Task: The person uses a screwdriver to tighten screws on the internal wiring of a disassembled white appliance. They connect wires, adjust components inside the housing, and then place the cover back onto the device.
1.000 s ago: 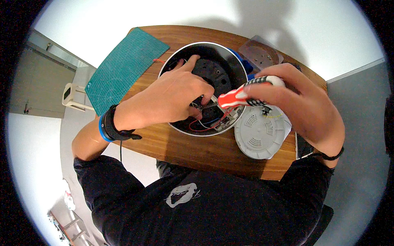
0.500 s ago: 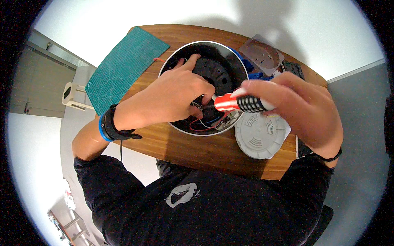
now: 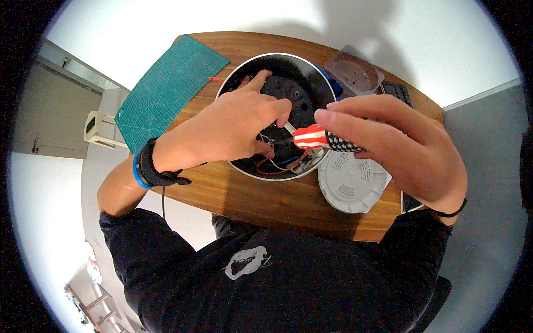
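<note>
A round black housing with a white rim (image 3: 305,72) lies on the wooden table with red, white and blue wires (image 3: 265,166) and metal parts (image 3: 305,162) inside. My left hand (image 3: 241,122) reaches into it, fingers curled, index finger on the far inner side; what the thumb and lower fingers hold is hidden. My right hand (image 3: 400,150) grips a red, white and black screwdriver handle (image 3: 311,137) over the housing's right side, its shaft pointing left toward my left fingers. The tip is hard to make out. A round white vented plastic cover (image 3: 350,183) lies below that hand.
A green cutting mat (image 3: 161,89) covers the table's left. A clear plastic tray (image 3: 352,69) with small pieces, blue items (image 3: 336,86) and a dark object (image 3: 397,89) are at back right. A beige stool (image 3: 97,129) stands left of the wooden table (image 3: 233,197), near walls.
The screwdriver handle has turned, showing different stripes, and my right fingers have shifted along it. My left hand stays in the housing, nudged slightly upward in view together with it.
</note>
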{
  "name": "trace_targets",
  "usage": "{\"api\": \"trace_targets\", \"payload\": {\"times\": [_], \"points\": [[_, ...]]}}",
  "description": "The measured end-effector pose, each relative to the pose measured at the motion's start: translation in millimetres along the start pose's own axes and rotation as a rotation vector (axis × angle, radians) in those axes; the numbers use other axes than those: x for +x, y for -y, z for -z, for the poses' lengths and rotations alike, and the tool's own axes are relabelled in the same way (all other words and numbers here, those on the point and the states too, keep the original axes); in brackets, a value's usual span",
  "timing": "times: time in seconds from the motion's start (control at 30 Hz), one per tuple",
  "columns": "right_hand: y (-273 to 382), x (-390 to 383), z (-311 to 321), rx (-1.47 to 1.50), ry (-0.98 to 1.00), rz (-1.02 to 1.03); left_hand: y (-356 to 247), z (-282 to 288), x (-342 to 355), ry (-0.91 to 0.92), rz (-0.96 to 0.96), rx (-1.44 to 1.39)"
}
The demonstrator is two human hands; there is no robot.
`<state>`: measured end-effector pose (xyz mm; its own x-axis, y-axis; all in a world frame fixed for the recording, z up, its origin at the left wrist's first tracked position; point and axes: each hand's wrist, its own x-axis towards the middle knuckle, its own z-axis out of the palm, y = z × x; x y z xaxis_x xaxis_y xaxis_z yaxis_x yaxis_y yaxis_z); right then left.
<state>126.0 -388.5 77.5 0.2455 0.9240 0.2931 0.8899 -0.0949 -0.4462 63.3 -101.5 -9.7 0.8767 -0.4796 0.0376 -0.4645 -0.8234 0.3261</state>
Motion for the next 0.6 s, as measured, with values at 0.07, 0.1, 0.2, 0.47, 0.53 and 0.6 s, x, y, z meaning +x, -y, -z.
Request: {"api": "trace_targets", "payload": {"times": [0.07, 0.1, 0.2, 0.47, 0.53, 0.6], "points": [[-8, 2, -6, -0.05, -0.039, 0.08, -1, 0, -9, -0.044, 0.007, 0.009], [-11, 3, -8, -0.071, -0.042, 0.109, -1, 1, -13, -0.022, 0.021, 0.008], [-8, -9, 0, -0.114, 0.027, 0.015, 2, 5, -2, 0.048, -0.031, -0.004], [-4, -11, 2, -0.012, 0.109, 0.002, 6, 2, -8, 0.048, -0.053, -0.029], [3, -10, 6, 0.007, 0.131, -0.061, 5, 4, -8, 0.033, -0.074, -0.064], [4, -7, 5, -0.026, 0.122, -0.031, 5, 4, -9, 0.023, -0.077, -0.083]]}}
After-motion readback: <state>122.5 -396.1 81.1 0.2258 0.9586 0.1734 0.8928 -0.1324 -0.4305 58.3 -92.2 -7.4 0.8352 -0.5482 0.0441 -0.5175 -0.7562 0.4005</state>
